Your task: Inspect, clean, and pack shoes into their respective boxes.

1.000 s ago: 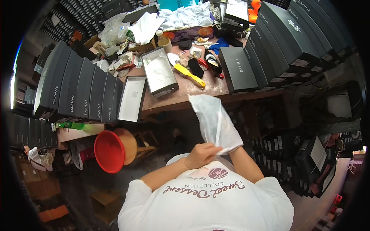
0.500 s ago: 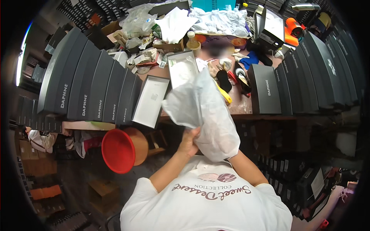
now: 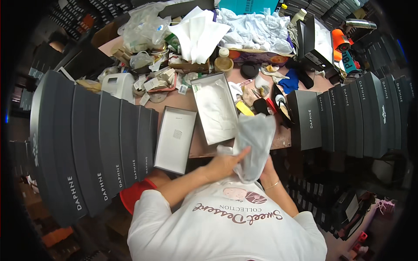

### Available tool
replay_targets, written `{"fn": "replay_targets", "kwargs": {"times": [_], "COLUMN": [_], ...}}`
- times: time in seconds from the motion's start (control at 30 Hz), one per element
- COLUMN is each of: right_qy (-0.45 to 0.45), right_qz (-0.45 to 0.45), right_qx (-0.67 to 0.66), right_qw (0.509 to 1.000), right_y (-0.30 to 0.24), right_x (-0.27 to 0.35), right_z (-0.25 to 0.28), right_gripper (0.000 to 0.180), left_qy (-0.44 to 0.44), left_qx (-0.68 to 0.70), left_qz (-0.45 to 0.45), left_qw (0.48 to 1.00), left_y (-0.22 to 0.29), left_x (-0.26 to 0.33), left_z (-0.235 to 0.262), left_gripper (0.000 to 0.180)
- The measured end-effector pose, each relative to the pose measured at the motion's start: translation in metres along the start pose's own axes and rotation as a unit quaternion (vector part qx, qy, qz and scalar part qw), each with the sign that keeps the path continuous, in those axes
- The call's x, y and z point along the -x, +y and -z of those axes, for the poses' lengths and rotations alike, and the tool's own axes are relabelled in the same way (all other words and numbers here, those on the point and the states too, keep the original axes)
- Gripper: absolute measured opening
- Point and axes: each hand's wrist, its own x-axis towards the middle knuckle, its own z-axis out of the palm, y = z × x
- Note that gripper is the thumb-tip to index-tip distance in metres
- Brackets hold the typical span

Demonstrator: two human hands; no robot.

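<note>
Bag [image 3: 254,145] lower, between two hands.

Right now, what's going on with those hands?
Left hand and right hand both gripping a white bag. Open box just ahead on the table.

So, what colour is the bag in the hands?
Translucent white, seen in the head view: the bag.
</note>
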Motion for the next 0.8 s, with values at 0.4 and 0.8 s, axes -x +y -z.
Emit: {"fn": "replay_targets", "kwargs": {"times": [0.4, 0.8], "right_qy": [0.093, -0.086], "right_qz": [0.079, 0.005], "right_qx": [0.121, 0.263], "right_qw": [0.985, 0.961], "right_y": [-0.060, -0.055], "right_x": [0.013, -0.133], "right_z": [0.018, -0.035], "right_gripper": [0.055, 0.064], "left_qy": [0.128, 0.446], "left_qx": [-0.055, 0.581], "left_qz": [0.022, -0.047], "left_qw": [0.990, 0.679], "left_y": [-0.177, -0.136], "left_x": [-0.105, 0.021], "left_z": [0.009, 0.194], "left_gripper": [0.031, 0.039]}}
